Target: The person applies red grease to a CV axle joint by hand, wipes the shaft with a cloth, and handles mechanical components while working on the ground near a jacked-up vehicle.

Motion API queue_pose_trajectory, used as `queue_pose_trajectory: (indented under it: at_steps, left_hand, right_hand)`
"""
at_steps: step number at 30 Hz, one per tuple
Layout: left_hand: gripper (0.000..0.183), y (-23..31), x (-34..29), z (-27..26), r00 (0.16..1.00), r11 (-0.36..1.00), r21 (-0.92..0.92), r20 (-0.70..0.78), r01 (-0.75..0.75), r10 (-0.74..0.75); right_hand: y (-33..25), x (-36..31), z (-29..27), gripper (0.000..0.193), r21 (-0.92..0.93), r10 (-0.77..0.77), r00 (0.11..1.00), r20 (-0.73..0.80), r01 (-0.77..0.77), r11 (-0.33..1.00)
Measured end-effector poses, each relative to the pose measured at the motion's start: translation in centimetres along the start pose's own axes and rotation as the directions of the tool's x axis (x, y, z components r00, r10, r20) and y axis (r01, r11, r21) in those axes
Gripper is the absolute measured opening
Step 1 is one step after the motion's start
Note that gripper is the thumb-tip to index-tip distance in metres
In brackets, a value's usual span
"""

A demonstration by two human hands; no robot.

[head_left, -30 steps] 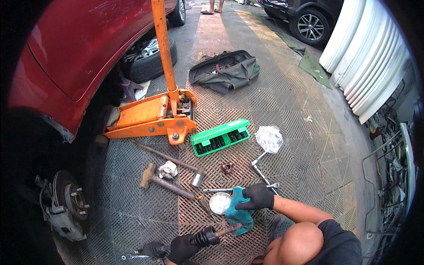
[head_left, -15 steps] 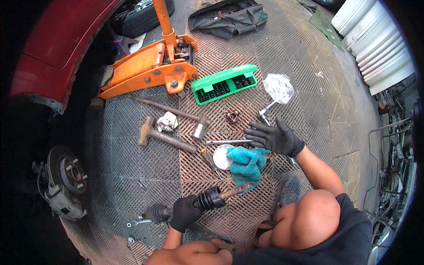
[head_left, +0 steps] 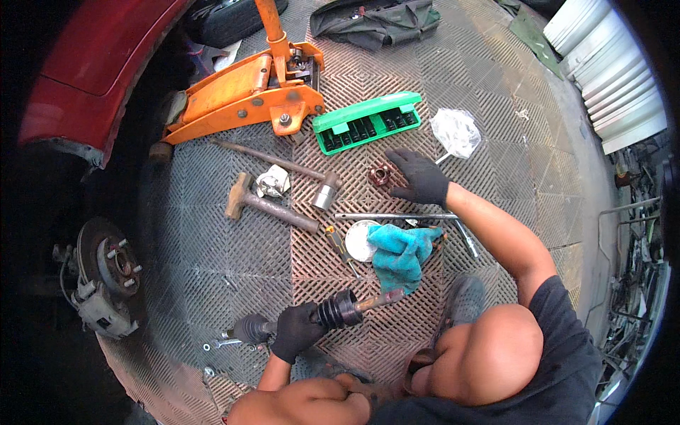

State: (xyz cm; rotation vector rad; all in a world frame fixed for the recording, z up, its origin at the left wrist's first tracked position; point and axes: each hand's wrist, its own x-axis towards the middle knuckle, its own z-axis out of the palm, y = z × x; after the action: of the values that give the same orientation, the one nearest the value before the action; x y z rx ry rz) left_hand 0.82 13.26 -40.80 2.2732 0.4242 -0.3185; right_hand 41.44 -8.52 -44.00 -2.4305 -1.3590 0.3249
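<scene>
My left hand [head_left: 297,331], in a black glove, is wrapped round a drive shaft [head_left: 338,309] with black ribbed rubber boots. The shaft lies slantwise low in the view, its bare, greasy end pointing right toward a teal cloth [head_left: 400,255]. My right hand [head_left: 419,177], also gloved in black, reaches over the floor with fingers apart. Its fingertips are beside a small, brown, greasy ring-shaped metal part [head_left: 378,175]; I cannot tell whether they touch it. Under the cloth's left edge sits a round white tub or lid [head_left: 360,241]. A long metal bar [head_left: 389,216] lies just below my right hand.
An orange floor jack [head_left: 244,99] stands near a red car [head_left: 85,78]. A green socket case [head_left: 368,124] lies open beyond my right hand. Also on the floor are a hammer [head_left: 273,211], a screwdriver [head_left: 336,243], a plastic bag [head_left: 455,132] and a dark tool bag [head_left: 375,25].
My right hand has moved forward and left, from above the bar to beside the brown metal part. My left hand still grips the drive shaft. The whole view has shifted slightly.
</scene>
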Motion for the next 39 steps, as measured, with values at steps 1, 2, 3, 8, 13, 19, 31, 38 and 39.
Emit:
queue_pose_trajectory:
  at_steps: [1,2,3,8,13,19,31,38,39]
  left_hand:
    - [0.026,0.0,-0.1,0.0,1.0,1.0,-0.002,0.003,0.005,-0.005]
    - [0.026,0.0,-0.1,0.0,1.0,1.0,-0.003,0.002,0.009,-0.009]
    - [0.025,0.0,-0.2,0.1,1.0,1.0,-0.004,0.0,0.013,-0.013]
    - [0.023,-0.1,-0.3,0.0,1.0,1.0,-0.013,-0.002,-0.004,0.004]
    - [0.024,0.3,-0.6,-0.4,1.0,0.996,-0.09,-0.016,-0.008,0.006]
    - [0.024,0.4,-0.4,-0.6,0.999,0.997,-0.075,0.031,0.017,-0.015]
    - [0.025,0.7,-0.5,-0.7,0.999,0.998,-0.049,0.042,0.03,-0.028]
    - [0.025,0.5,-0.2,-0.5,1.0,1.0,-0.019,0.021,0.014,-0.014]
    - [0.025,0.4,-0.2,-0.5,0.999,1.0,-0.008,0.03,0.029,-0.029]
  right_hand:
    - [-0.5,0.8,0.5,0.076,-0.079,-0.06,0.998,-0.004,0.06,0.995]
    - [-1.0,1.7,1.0,0.07,-0.136,-0.094,0.994,0.045,0.1,0.986]
    - [-1.4,2.6,1.5,0.065,-0.195,-0.141,0.987,0.083,0.154,0.969]
    - [-2.0,5.2,3.7,0.043,-0.386,-0.148,0.947,0.285,0.255,0.886]
    - [-2.0,6.5,4.7,0.031,-0.426,-0.119,0.938,0.325,0.257,0.867]
    - [-2.3,6.8,5.0,0.028,-0.447,-0.122,0.954,0.276,0.239,0.862]
    - [-1.3,4.4,3.2,0.049,-0.309,-0.211,0.977,0.041,0.214,0.927]
    - [0.4,-2.0,2.5,0.061,-0.214,0.032,0.965,-0.26,-0.09,0.973]
    - [0.5,-2.9,2.3,0.062,-0.242,0.072,0.953,-0.294,-0.147,0.959]
